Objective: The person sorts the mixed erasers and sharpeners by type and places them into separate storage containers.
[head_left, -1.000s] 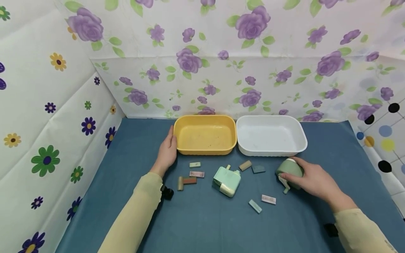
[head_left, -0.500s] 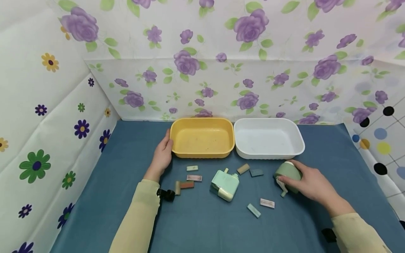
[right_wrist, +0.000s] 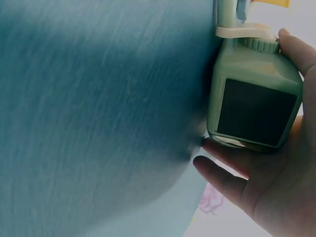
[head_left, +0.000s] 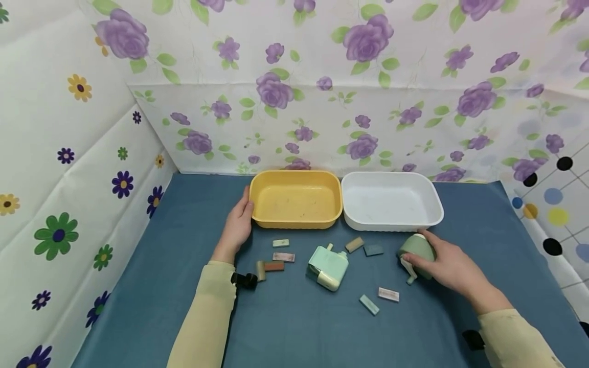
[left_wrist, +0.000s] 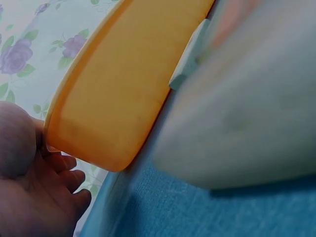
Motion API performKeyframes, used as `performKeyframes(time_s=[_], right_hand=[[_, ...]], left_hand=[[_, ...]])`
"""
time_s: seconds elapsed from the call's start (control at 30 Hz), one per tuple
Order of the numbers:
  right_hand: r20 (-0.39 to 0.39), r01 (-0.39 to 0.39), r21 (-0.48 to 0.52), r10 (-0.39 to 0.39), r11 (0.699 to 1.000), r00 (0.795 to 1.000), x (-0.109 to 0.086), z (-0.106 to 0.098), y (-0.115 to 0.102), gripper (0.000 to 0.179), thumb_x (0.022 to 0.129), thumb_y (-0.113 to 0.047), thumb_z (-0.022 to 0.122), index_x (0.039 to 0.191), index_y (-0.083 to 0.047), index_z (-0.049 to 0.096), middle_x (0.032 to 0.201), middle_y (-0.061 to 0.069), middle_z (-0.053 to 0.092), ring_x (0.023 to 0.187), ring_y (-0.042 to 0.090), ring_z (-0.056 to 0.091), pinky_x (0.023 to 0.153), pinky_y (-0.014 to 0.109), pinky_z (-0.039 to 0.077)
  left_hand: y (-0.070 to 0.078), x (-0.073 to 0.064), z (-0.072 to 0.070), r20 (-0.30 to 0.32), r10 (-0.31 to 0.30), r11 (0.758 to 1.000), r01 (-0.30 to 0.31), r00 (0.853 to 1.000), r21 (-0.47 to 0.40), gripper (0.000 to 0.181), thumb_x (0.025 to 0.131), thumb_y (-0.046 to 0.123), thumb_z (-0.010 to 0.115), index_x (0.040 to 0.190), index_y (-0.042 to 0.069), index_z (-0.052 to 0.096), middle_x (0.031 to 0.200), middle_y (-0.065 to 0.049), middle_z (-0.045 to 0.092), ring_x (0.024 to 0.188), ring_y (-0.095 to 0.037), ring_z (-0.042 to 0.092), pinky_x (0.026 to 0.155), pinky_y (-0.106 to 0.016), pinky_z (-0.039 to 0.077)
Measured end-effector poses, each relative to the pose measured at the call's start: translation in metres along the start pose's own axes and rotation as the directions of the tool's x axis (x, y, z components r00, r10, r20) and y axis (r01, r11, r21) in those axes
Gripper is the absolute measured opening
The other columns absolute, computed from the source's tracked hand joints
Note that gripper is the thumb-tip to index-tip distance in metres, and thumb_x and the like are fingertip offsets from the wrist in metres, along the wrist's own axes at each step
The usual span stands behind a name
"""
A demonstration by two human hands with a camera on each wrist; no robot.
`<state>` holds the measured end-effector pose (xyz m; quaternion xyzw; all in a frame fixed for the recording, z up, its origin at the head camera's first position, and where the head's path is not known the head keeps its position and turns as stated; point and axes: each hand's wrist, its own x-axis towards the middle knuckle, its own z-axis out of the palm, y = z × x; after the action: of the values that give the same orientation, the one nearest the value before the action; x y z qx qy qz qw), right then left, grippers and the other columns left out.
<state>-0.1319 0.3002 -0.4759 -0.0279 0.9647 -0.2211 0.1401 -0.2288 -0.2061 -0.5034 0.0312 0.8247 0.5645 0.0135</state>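
My left hand is at the left end of a yellow plastic basin. In the left wrist view its loosely bent fingers lie against the outside of the end wall, partly hidden by the basin. On the right, my right hand holds a dark green crank pencil sharpener between thumb and fingers. The right wrist view shows its dark drawer window and pale crank arm. A mint-green sharpener lies at mid-table, untouched.
A white basin stands against the yellow one. Several small block-shaped erasers, such as a pink-and-white one and a blue one, are scattered on the blue cloth. Behind rises a flowered sheet.
The head view shifts slightly. My left hand stays at the yellow basin and my right hand keeps holding the dark green sharpener at the same spot.
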Motion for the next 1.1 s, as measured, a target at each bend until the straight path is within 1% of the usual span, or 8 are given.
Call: performKeyframes(time_s=[0.2,0.4,0.53,0.63,0.77,0.87,0.97,1.1], right_hand=[[-0.007,-0.025,-0.019,0.024,1.0,1.0,-0.002,0.002,-0.001,0.111,0.097,-0.08,0.056,0.171,-0.005,0.021,0.153,0.042,0.045,0.127,0.063,0.055,0.083,0.07,0.052],[-0.032,-0.017,-0.056,0.015,0.998,0.999,-0.006,0.0,-0.004,0.112,0.094,-0.081,0.058,0.17,-0.005,0.027,0.149,0.041,0.05,0.122,0.06,0.059,0.08,0.067,0.053],[-0.009,0.008,-0.067,-0.008,0.998,1.0,-0.007,-0.002,-0.006,0.117,0.092,-0.08,0.065,0.17,-0.003,0.025,0.149,0.041,0.05,0.125,0.06,0.057,0.082,0.067,0.053],[0.001,0.027,-0.07,-0.027,0.997,1.0,-0.006,-0.005,-0.007,0.121,0.089,-0.074,0.074,0.17,0.0,0.023,0.146,0.041,0.053,0.122,0.058,0.06,0.08,0.065,0.054],[-0.003,0.045,-0.065,-0.045,0.997,0.999,-0.004,-0.009,-0.008,0.122,0.087,-0.066,0.081,0.169,0.003,0.023,0.143,0.041,0.054,0.117,0.056,0.063,0.078,0.063,0.054],[-0.008,0.049,-0.056,-0.049,0.997,0.999,-0.002,-0.01,-0.009,0.121,0.088,-0.064,0.082,0.169,0.003,0.022,0.143,0.042,0.054,0.117,0.057,0.063,0.078,0.062,0.054],[0.0,0.051,-0.054,-0.051,0.997,0.999,-0.002,-0.009,-0.008,0.122,0.088,-0.065,0.081,0.169,0.003,0.021,0.144,0.042,0.053,0.118,0.058,0.062,0.078,0.063,0.054],[0.04,0.05,-0.056,-0.048,0.997,0.998,-0.003,-0.006,-0.005,0.123,0.09,-0.068,0.078,0.169,0.004,0.017,0.146,0.042,0.052,0.119,0.058,0.061,0.08,0.064,0.054]], left_hand=[[0.001,-0.002,0.0,-0.001,-0.011,1.0,0.011,1.0,0.023,0.058,0.12,0.026,0.032,0.173,0.014,0.012,0.179,-0.002,0.01,0.164,-0.023,0.01,0.131,-0.046,0.014],[0.003,-0.003,0.001,-0.004,-0.019,0.999,0.019,1.0,0.039,0.057,0.12,0.024,0.032,0.173,0.017,0.012,0.179,0.001,0.011,0.164,-0.022,0.01,0.132,-0.045,0.014],[0.004,0.0,0.001,-0.007,-0.001,0.997,0.001,1.0,0.073,0.057,0.12,0.022,0.032,0.173,0.014,0.012,0.179,-0.005,0.01,0.164,-0.023,0.009,0.132,-0.047,0.014],[0.006,0.002,0.0,-0.004,0.016,0.994,-0.016,1.0,0.111,0.057,0.12,0.02,0.031,0.173,0.011,0.012,0.179,-0.01,0.011,0.164,-0.025,0.008,0.131,-0.048,0.013],[0.009,0.008,0.0,-0.003,0.022,0.989,-0.022,1.0,0.145,0.057,0.12,0.021,0.031,0.173,0.012,0.013,0.179,-0.012,0.012,0.164,-0.024,0.009,0.131,-0.047,0.013],[0.011,0.01,-0.001,-0.006,0.028,0.988,-0.026,1.0,0.152,0.057,0.12,0.022,0.031,0.173,0.012,0.013,0.178,-0.013,0.012,0.164,-0.025,0.01,0.131,-0.048,0.014],[0.011,0.008,-0.002,-0.005,0.027,0.987,-0.026,1.0,0.156,0.057,0.12,0.023,0.031,0.173,0.014,0.014,0.178,-0.014,0.013,0.164,-0.026,0.011,0.131,-0.05,0.015],[0.006,0.001,-0.003,-0.002,0.008,0.987,-0.008,1.0,0.162,0.057,0.12,0.023,0.031,0.174,0.017,0.013,0.178,-0.013,0.013,0.164,-0.026,0.011,0.131,-0.049,0.015]])
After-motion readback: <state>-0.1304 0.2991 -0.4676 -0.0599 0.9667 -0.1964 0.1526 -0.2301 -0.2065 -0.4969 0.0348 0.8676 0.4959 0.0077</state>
